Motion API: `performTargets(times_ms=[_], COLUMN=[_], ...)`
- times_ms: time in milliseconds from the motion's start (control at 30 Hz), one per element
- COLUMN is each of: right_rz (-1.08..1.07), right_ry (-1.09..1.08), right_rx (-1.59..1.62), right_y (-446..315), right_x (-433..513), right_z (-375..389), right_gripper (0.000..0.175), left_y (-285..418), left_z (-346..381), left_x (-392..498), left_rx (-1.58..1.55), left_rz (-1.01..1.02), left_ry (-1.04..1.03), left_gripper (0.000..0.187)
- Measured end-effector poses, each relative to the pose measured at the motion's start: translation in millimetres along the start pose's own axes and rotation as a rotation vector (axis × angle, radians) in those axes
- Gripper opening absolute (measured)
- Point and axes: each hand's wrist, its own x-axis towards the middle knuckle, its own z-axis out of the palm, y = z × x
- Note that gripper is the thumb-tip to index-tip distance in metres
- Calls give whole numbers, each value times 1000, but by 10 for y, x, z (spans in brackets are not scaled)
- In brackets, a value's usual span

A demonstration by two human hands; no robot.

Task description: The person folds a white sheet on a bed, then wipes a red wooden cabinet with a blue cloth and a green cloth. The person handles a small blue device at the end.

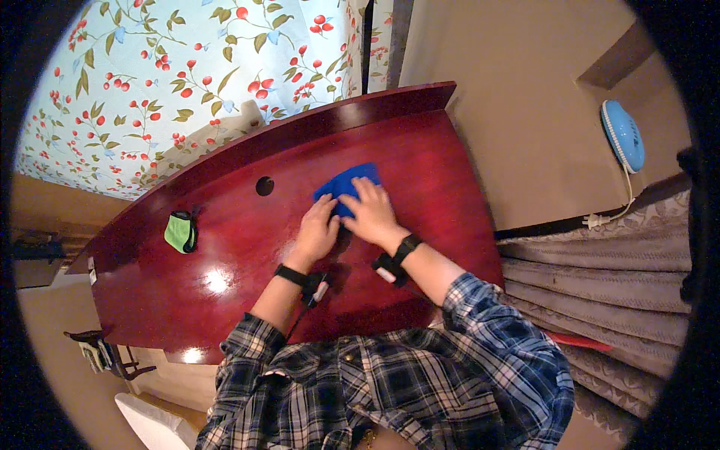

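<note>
A blue cloth (350, 179) lies on the dark red glossy desk (444, 214), partly covered by my two hands. My right hand (372, 212) rests over its near right part, fingers spread and palm down. At the cloth's near left edge, the fingertips of my left hand (318, 228) touch it. The thumbs are close together, and whether the left fingers pinch the fabric cannot be made out. Each wrist carries a black strap with a small dark device.
A green cloth item with black trim (180, 232) lies on the desk's left part, near a round cable hole (265, 186). A raised ledge (337, 115) runs along the back. At right are a blue plug-in device (623, 136) and a grey curtain (596, 270).
</note>
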Motion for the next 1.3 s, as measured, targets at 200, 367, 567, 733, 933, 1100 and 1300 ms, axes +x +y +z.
performTargets(times_ms=[200,367,567,733,933,1100,1300], right_rz=[413,272,-4,259,458,189,235], right_ry=[201,48,-41,43,106,-21,38], right_rx=[-157,-60,8,-72,-158,-95,-55], right_y=[908,651,-80,124,126,-427,-549], right_x=[408,592,-296,-826,-818,-1257,-2137], right_z=[-399,-200,-10,-276,-230,13,29], right_gripper=[51,53,52,55,55,56,51], left_y=[298,255,202,522,697,512,537], left_z=[325,199,124,338,296,179,481], left_x=[361,243,-146,-253,-388,-847,-1361], left_rx=[-7,27,96,49,28,36,-40], left_rz=[113,101,44,212,263,237,365], left_ry=[-38,27,-113,-241,-159,-180,-315], left_gripper=[42,46,50,45,40,34,34])
